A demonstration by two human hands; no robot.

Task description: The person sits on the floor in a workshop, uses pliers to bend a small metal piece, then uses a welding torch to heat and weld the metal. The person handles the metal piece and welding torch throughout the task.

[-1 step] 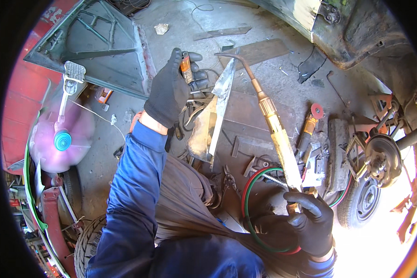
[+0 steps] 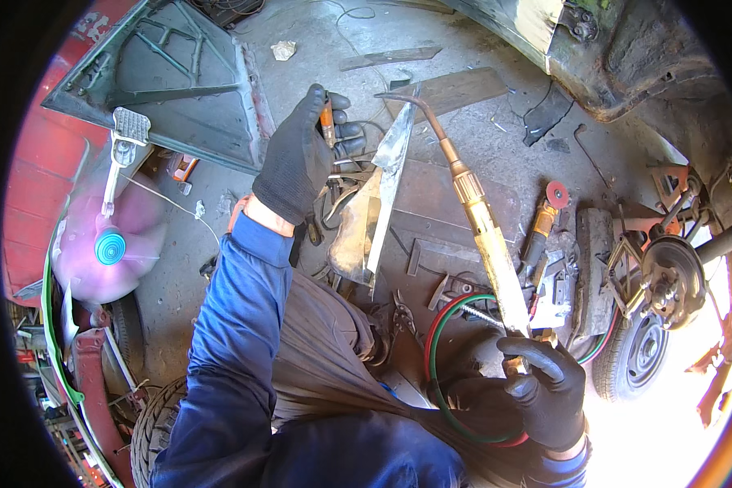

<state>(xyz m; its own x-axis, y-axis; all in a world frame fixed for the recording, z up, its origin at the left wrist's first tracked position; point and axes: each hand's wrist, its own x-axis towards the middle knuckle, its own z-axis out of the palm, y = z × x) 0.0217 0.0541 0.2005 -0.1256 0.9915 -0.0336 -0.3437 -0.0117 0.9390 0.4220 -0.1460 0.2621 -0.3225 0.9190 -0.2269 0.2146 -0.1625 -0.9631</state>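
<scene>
My left hand [image 2: 301,154], in a black glove, grips orange-handled pliers [image 2: 327,122]. Their jaws hold a pointed piece of sheet metal [image 2: 382,195] upright over the concrete floor. My right hand [image 2: 545,390], also in a black glove, holds a long brass gas torch [image 2: 484,228] by its lower end. The torch's curved tip [image 2: 407,99] sits just beside the top point of the metal piece. Red and green hoses [image 2: 435,350] loop from the torch past my knee.
A green metal frame panel [image 2: 179,81] lies at the upper left. A brake hub [image 2: 671,281] and a small tyre [image 2: 638,358] stand at the right, beside an orange angle grinder [image 2: 541,224] and scrap plates. Another tyre [image 2: 150,431] is at the lower left.
</scene>
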